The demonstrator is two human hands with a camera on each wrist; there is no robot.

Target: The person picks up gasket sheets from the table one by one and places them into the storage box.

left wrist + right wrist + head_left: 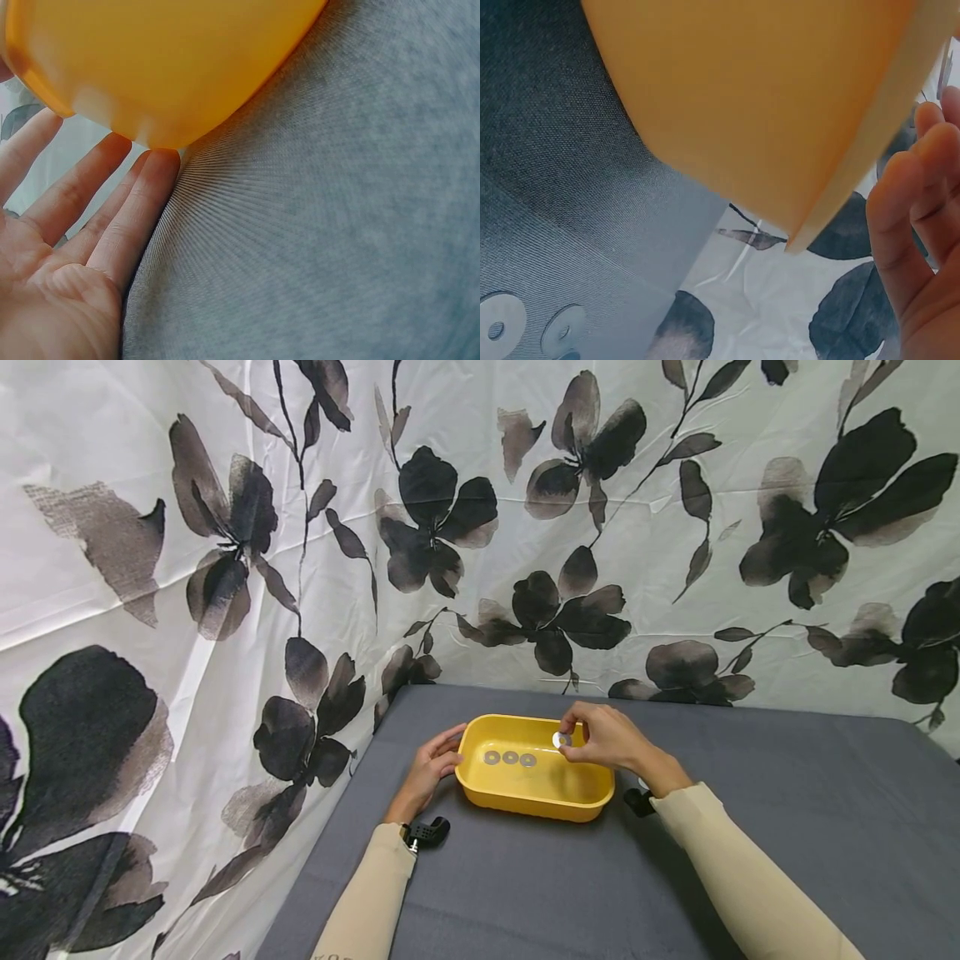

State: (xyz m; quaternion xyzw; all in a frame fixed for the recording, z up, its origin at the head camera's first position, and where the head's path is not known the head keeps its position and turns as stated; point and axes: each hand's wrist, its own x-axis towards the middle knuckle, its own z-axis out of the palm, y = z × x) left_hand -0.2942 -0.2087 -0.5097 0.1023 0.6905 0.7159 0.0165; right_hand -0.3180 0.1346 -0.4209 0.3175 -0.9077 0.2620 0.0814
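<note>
A yellow plastic tub (536, 806) stands on the grey-covered table. Inside it, on the floor, three flat metal washers (510, 758) lie in a row. My right hand (607, 739) is over the tub's right part and pinches another washer (562, 740) between thumb and fingertips. In the right wrist view that hand's curled fingers (911, 195) show beyond the tub's rim, the pinched washer out of sight. At the tub's left end is my left hand (429, 768). Its nearly straight fingers (135, 217) touch the outer wall with their tips.
More loose washers (501, 326) lie on the grey tablecloth (555, 187) beside the tub, at the lower left of the right wrist view. A white curtain (465, 410) with dark flowers hangs behind the table and along its left side.
</note>
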